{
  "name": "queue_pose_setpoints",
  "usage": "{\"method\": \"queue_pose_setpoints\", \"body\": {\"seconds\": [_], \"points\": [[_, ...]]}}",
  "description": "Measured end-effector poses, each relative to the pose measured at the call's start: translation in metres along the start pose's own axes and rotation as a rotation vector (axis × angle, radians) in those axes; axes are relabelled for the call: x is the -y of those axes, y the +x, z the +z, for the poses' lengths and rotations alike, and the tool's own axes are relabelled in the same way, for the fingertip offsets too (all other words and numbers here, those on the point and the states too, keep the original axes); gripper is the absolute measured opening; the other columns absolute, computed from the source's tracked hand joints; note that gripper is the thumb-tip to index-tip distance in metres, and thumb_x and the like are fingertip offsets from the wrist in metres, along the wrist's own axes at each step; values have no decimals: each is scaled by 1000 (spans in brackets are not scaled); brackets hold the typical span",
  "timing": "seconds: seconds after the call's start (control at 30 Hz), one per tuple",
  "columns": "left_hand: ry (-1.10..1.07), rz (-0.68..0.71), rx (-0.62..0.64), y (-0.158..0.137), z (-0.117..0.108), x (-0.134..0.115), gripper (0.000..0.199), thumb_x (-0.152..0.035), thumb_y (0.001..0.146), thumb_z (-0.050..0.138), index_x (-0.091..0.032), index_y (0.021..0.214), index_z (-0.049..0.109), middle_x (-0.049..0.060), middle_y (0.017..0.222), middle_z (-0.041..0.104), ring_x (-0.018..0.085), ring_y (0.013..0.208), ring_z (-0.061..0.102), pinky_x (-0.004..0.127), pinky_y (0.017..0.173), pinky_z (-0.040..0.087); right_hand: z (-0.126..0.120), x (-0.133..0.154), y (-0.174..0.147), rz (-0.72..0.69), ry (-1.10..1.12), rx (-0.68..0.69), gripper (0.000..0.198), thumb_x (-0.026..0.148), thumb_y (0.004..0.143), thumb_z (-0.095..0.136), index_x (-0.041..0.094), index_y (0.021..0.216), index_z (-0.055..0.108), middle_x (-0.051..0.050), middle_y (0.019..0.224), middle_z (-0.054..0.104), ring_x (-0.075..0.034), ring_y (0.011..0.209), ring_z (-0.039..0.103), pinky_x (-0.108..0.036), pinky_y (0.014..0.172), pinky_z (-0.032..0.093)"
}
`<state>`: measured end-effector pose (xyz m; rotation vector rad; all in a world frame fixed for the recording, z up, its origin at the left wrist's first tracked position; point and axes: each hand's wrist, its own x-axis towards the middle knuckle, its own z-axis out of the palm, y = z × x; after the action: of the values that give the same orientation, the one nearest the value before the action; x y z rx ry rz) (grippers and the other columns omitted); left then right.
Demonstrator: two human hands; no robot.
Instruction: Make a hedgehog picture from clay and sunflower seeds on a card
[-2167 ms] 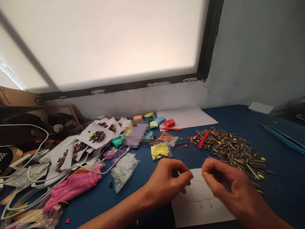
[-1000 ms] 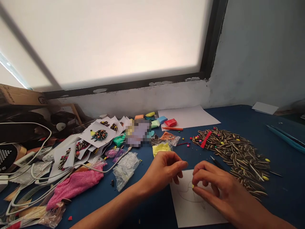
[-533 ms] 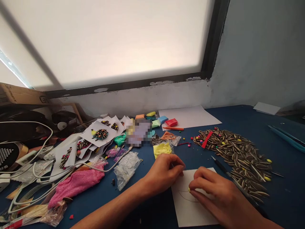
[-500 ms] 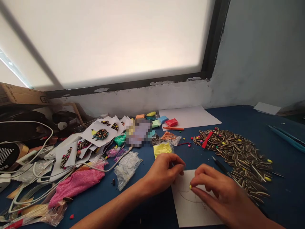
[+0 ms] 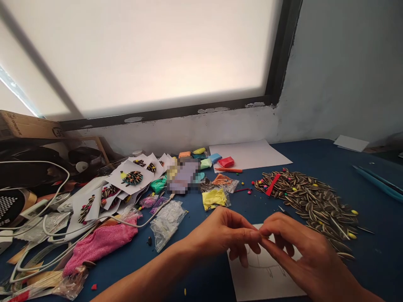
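Note:
My left hand (image 5: pixel 228 235) and my right hand (image 5: pixel 299 247) meet at their fingertips, both closed in a pinch over a white paper card (image 5: pixel 252 285). A small yellow clay piece, seen in my right fingertips half a second ago, is now hidden between the fingers. The card carries a pencil outline (image 5: pixel 264 267) with short leg-like strokes, partly covered by my hands. Beyond my left hand lies an opened yellow clay packet (image 5: pixel 214 199). To the right of my right hand spreads a pile of striped sunflower seeds (image 5: pixel 317 205) dotted with small coloured clay bits.
Several white cards (image 5: pixel 143 178) with seed-and-clay figures are stacked at left, beside a pink cloth (image 5: pixel 100 244) and a white cable (image 5: pixel 126 219). Wrapped clay blocks (image 5: pixel 226 162) stand at the back near a large white sheet (image 5: pixel 252 154). Blue tweezers (image 5: pixel 379 183) lie far right.
My left hand has moved right until its fingertips meet those of my right hand. My right hand has shifted slightly right and up from the card's drawing, and the yellow piece has gone out of sight.

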<state>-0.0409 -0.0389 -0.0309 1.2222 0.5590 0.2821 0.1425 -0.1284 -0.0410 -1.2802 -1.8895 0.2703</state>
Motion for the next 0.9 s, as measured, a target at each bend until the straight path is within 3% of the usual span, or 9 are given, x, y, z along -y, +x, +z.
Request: {"method": "queue_pose_setpoints", "body": {"seconds": [0.13, 0.33, 0.63, 0.77, 0.9], "points": [[-117, 28, 32, 4, -3, 6, 33, -42, 77, 81, -11, 78, 70, 2, 71, 68, 8, 50, 62, 18, 46, 38, -4, -3, 0, -4, 55, 47, 8, 24, 97, 61, 27, 95, 68, 4, 78, 66, -8, 57, 58, -18, 49, 46], [-156, 55, -32, 5, 0, 6, 39, -47, 77, 80, -11, 77, 67, 2, 72, 67, 8, 49, 61, 19, 45, 37, -8, 1, 2, 99, 80, 33, 9, 32, 97, 62, 28, 96, 70, 4, 74, 68, -10, 57, 63, -18, 50, 51], [-88, 44, -3, 3, 5, 3, 43, -52, 81, 74, -10, 75, 69, 2, 71, 66, 7, 47, 61, 18, 46, 39, -6, 0, 3, 24, -16, -26, 14, 24, 96, 60, 26, 85, 67, 5, 71, 65, -7, 52, 56, -18, 46, 45], [-94, 83, -96, 5, 6, 3, 38, -40, 71, 85, -9, 91, 73, 4, 78, 70, 8, 50, 63, 17, 46, 42, -4, 0, 2, 7, -45, -22, 13, 23, 96, 60, 25, 85, 65, 5, 70, 65, -7, 49, 56, -17, 45, 45], [-107, 79, -175, 6, 8, 3, 43, -42, 65, 87, -9, 88, 71, 6, 75, 71, 12, 50, 65, 19, 44, 45, -2, -2, 1, -6, -22, -36, 7, 22, 96, 62, 26, 95, 68, 6, 72, 67, -6, 49, 58, -16, 47, 47]]}}
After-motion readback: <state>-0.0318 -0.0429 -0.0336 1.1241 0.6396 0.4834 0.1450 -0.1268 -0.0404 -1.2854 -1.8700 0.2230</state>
